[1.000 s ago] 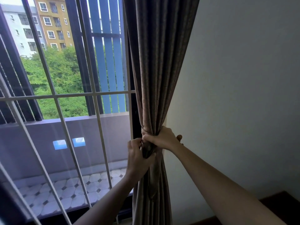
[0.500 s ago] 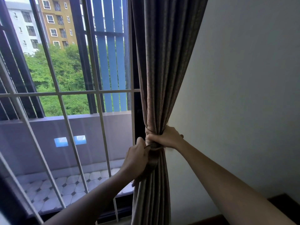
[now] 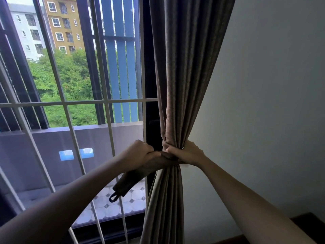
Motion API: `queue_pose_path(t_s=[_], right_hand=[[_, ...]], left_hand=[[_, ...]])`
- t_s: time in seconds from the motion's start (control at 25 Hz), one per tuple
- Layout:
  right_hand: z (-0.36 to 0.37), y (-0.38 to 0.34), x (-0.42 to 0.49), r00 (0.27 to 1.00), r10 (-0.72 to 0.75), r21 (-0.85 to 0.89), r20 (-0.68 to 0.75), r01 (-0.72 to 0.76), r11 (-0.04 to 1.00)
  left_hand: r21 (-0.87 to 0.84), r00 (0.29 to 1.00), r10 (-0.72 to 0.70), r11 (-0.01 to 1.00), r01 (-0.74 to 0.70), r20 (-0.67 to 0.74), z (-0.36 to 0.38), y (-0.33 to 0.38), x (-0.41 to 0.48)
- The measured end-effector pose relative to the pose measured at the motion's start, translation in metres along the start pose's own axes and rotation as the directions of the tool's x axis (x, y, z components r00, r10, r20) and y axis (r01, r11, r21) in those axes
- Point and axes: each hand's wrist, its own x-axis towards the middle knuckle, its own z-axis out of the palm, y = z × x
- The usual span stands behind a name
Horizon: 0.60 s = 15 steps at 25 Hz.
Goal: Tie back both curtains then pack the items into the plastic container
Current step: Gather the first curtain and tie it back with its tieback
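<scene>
A brown-grey curtain [image 3: 184, 71] hangs at the window's right side, gathered into a narrow waist. A matching fabric tieback band [image 3: 140, 171] is wrapped round that waist. My left hand [image 3: 139, 154] grips the band and holds it stretched out to the left; the band's free end with a small dark loop [image 3: 113, 198] hangs below my forearm. My right hand [image 3: 186, 152] grips the gathered curtain and the band at the knot, on the wall side. No plastic container or second curtain is in view.
White window bars [image 3: 105, 102] and the dark window frame [image 3: 149, 111] stand just left of the curtain. A plain wall [image 3: 263, 103] lies to the right. A dark wooden surface [image 3: 309, 226] shows at the bottom right corner.
My left hand has pulled the tieback band out leftward from the curtain, so its looped end now hangs free. My right hand stays at the knot.
</scene>
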Motion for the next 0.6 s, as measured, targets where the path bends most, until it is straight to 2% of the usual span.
queue_pose_path(t_s=[0.08,0.24,0.32,0.44,0.6], right_hand=[[0.002,0.004,0.003,1.000,-0.006,0.029,-0.026,0.007,1.000],[0.009,0.010,0.007,1.000,-0.018,0.246,-0.023,0.023,0.969],[0.014,0.013,0.012,1.000,-0.016,0.320,-0.015,0.020,0.947],[0.015,0.018,0.015,0.999,-0.037,0.379,0.003,0.033,0.925],[0.018,0.027,0.003,0.996,-0.074,0.413,-0.051,0.088,0.906]], left_hand=[[0.002,1.000,0.004,1.000,-0.004,0.000,0.002,-0.005,0.006],[-0.062,1.000,-0.020,0.998,0.020,0.010,0.006,-0.006,0.017],[-0.015,0.999,-0.055,0.998,0.055,0.002,0.010,-0.008,0.019],[0.103,0.990,-0.099,0.989,0.109,-0.095,0.016,-0.013,0.023],[-0.011,0.981,-0.086,0.996,0.085,-0.175,0.035,-0.025,0.034]])
